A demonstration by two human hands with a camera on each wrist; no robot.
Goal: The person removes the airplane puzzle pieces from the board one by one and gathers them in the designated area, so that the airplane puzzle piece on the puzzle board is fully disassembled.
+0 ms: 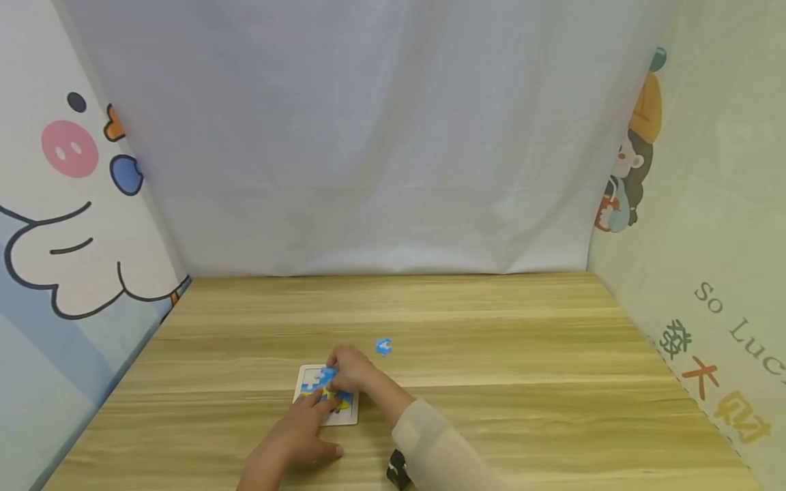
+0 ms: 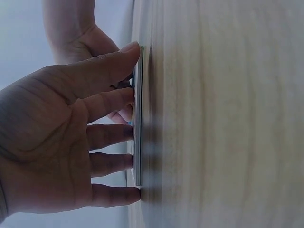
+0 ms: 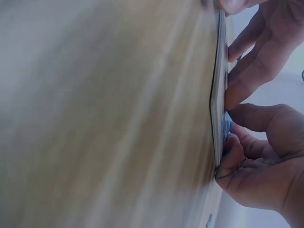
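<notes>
A small jigsaw puzzle (image 1: 340,419) in a white-rimmed tray lies on the wooden table, with blue and yellow pieces in it. Pale bare patches show at its upper left. My left hand (image 1: 301,429) rests its fairly straight fingertips on the puzzle's lower part; in the left wrist view the thumb (image 2: 111,66) reaches the tray's edge. Over the upper right part, my right hand (image 1: 353,372) has curled fingers. In the right wrist view its thumb and fingers pinch a blue puzzle piece (image 3: 229,125) at the tray's surface, mostly hidden by the fingers.
One loose blue and white puzzle piece (image 1: 383,346) lies on the table (image 1: 491,368) beyond the right hand. A small black object (image 1: 398,469) is beside the right sleeve. A pale curtain (image 1: 393,136) hangs behind the table, with printed panels at both sides.
</notes>
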